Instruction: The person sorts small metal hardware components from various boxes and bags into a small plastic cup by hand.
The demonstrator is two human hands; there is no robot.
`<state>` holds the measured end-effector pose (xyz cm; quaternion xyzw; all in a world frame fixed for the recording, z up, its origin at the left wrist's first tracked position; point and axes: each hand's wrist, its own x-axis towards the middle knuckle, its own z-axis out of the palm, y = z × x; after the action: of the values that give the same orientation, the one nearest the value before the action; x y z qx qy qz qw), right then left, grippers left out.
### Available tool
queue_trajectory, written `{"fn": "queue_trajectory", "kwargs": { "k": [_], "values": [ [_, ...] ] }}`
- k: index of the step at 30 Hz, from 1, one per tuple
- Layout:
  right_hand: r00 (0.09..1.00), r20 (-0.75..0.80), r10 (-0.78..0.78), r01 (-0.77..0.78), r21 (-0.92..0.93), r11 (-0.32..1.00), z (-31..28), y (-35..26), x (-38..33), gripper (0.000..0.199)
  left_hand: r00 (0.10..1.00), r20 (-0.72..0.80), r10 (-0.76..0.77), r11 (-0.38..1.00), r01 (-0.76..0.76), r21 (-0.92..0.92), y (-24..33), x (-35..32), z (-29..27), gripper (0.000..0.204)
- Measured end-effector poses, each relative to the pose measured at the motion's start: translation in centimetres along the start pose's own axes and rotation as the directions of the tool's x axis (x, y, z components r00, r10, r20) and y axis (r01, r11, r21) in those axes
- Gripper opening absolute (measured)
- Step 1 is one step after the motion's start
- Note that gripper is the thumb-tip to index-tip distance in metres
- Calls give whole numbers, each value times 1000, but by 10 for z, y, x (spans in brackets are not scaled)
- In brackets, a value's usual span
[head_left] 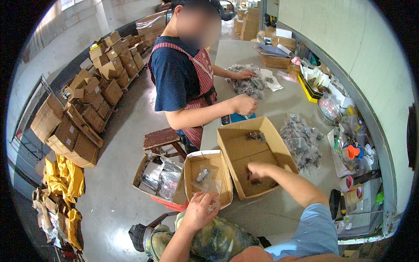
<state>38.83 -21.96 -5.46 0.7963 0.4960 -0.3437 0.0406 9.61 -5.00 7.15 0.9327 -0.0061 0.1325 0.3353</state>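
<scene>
My left hand (pixel 201 211) pinches a small clear plastic bag (pixel 214 196) over the near end of a smaller open cardboard box (pixel 222 192). A silvery-grey part in clear plastic (pixel 203 175) lies in that box. My right hand (pixel 258 170) reaches into a larger open carton (pixel 238 172), its fingers curled down at some small dark parts near the carton's wall. What those fingertips hold is hidden. A few more small dark parts (pixel 256 136) lie at the far end of the carton.
Right of the carton lies a heap of bagged parts (pixel 301 142). A co-worker (pixel 183 83) stands across, hands by another heap (pixel 248 83). A box of plastic-wrapped parts (pixel 163 177) stands at left. Tape rolls (pixel 354 194) and a bin (pixel 310 89) line the right edge.
</scene>
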Motion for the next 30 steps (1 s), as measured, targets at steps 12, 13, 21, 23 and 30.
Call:
{"fn": "queue_trajectory", "kwargs": {
  "k": [12, 13, 21, 23, 30],
  "values": [
    [685, -270, 677, -402, 635, 660, -49, 73, 87, 69, 999, -5, -38, 998, 37, -41, -3, 1, -1, 45],
    [672, -283, 684, -444, 586, 678, -46, 77, 92, 68, 999, 21, -50, 995, 51, -83, 0, 2, -3, 45],
    [875, -116, 470, -477, -43, 878, -52, -2, 35, 41, 996, 54, -70, 973, 80, -218, -10, -1, 3, 44],
    [897, 52, 438, -435, -54, 899, -71, -39, -5, 38, 984, 108, -142, 914, 172, -367, -7, 0, -2, 45],
    [811, -566, -149, 471, 481, 740, -92, -115, -116, 22, 944, 281, -174, 491, 331, -806, -16, -6, 7, 52]
  ]
}}
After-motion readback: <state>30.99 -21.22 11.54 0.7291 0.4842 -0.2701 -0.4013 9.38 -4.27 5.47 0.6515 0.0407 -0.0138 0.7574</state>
